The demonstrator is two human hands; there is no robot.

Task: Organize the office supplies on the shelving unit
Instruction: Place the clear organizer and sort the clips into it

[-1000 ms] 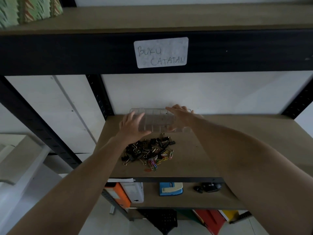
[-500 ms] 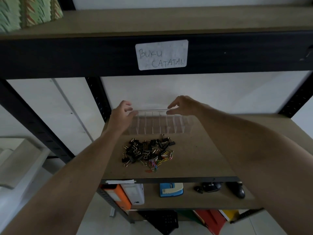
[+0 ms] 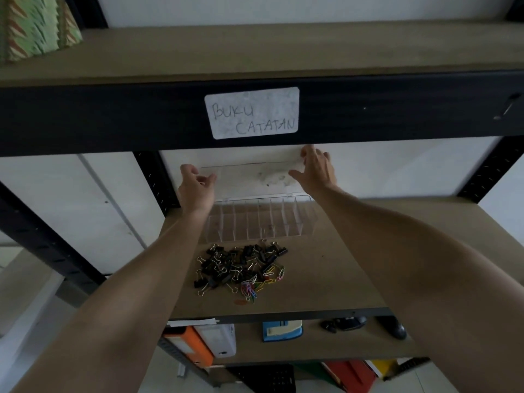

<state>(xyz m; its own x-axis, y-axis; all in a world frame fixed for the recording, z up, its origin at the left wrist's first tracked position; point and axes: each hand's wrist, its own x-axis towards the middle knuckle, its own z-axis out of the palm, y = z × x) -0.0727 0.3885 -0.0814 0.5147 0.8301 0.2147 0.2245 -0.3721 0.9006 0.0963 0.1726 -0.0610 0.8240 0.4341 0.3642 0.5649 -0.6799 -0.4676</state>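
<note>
Holding the clear lid (image 3: 249,177) upright by its side edges, left grip (image 3: 197,184) and right grip (image 3: 316,171) pinch it.

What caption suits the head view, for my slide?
Both hands raise the clear organizer's lid above binder clips.
</note>
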